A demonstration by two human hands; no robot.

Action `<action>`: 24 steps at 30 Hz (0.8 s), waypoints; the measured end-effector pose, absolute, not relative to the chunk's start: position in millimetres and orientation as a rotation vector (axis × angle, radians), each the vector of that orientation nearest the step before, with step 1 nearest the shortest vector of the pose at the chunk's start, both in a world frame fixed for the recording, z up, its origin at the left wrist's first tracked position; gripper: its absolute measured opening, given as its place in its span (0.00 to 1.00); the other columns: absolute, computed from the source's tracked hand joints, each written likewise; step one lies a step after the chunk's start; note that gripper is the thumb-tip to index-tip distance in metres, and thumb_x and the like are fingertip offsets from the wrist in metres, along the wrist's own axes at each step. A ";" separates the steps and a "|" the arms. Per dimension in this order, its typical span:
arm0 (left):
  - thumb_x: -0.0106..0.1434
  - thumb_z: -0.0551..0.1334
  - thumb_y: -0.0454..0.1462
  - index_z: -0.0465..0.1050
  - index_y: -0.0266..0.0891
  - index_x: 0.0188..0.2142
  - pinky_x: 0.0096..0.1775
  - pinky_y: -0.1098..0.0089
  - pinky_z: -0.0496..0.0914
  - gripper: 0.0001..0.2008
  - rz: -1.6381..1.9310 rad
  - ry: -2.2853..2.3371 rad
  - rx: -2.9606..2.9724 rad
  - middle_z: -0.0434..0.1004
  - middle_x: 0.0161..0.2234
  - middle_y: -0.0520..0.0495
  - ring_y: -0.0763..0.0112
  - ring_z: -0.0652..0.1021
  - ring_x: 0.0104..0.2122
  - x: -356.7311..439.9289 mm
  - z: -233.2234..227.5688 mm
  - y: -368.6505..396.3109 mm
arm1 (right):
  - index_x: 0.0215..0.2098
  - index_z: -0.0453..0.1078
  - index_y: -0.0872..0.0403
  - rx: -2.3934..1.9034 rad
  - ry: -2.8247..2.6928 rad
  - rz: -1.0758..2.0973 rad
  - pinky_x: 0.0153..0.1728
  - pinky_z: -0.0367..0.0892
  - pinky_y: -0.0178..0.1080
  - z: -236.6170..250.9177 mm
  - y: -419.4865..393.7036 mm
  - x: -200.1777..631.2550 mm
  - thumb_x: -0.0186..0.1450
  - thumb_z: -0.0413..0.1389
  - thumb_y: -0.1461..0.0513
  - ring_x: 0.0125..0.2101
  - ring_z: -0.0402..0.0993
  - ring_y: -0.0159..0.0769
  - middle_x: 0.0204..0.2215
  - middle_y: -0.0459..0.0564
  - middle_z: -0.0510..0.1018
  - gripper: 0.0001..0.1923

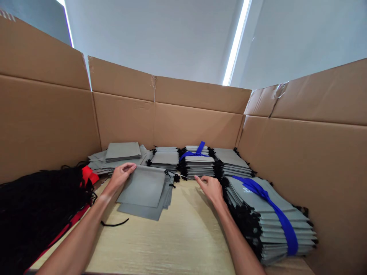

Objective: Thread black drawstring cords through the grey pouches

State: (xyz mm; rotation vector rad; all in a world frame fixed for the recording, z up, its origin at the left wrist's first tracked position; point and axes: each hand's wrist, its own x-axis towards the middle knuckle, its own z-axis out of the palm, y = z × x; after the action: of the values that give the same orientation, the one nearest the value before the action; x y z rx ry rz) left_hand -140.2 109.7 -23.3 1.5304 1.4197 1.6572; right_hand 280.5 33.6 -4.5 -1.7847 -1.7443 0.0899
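In the head view the left hand (122,173) pinches with its fingers the top edge of the grey pouch (143,187), which lies on a small pile of the same pouches near the middle of the table (177,236); a loose black cord (114,223) lies just before the pile. The right hand (210,188) rests near the far edge with fingers narrow, holding a thin pin-like thing; bundles tied with blue ribbon (275,210) stand along the right edge, and black cords (37,206) lie heaped at the left edge.

No readable text; faint white mark on bundled pouch (247,190) (illegible).
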 end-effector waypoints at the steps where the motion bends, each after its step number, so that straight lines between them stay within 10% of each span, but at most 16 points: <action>1: 0.39 0.73 0.71 0.82 0.42 0.30 0.43 0.61 0.76 0.37 1.670 1.427 1.528 0.87 0.34 0.40 0.51 0.83 0.39 -142.1 -22.8 108.4 | 0.37 0.87 0.48 -1.788 -1.749 0.085 0.35 0.60 0.38 -6.4 35.0 281.4 0.76 0.56 0.43 0.39 0.84 0.46 0.35 0.53 0.88 0.25; 17: 0.44 0.74 0.71 0.83 0.41 0.34 0.47 0.60 0.76 0.37 1.617 1.245 1.577 0.88 0.39 0.39 0.51 0.83 0.42 -94.8 -14.6 91.8 | 0.42 0.84 0.51 -1.624 -1.983 0.013 0.53 0.65 0.43 -47.8 47.7 273.6 0.71 0.63 0.61 0.51 0.74 0.49 0.44 0.57 0.81 0.07; 24: 0.45 0.75 0.68 0.82 0.41 0.34 0.46 0.62 0.76 0.34 1.566 1.198 1.582 0.87 0.38 0.41 0.53 0.83 0.41 -81.7 -10.5 85.8 | 0.43 0.84 0.54 -1.098 -1.690 0.741 0.49 0.70 0.44 -42.2 47.8 244.0 0.76 0.48 0.36 0.44 0.79 0.47 0.41 0.56 0.86 0.35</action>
State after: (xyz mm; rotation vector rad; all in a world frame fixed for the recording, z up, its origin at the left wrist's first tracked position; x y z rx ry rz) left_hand -81.7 85.8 -10.5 1.5818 1.1984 1.5659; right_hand 244.0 47.8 -42.2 -1.0983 -1.6896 0.7407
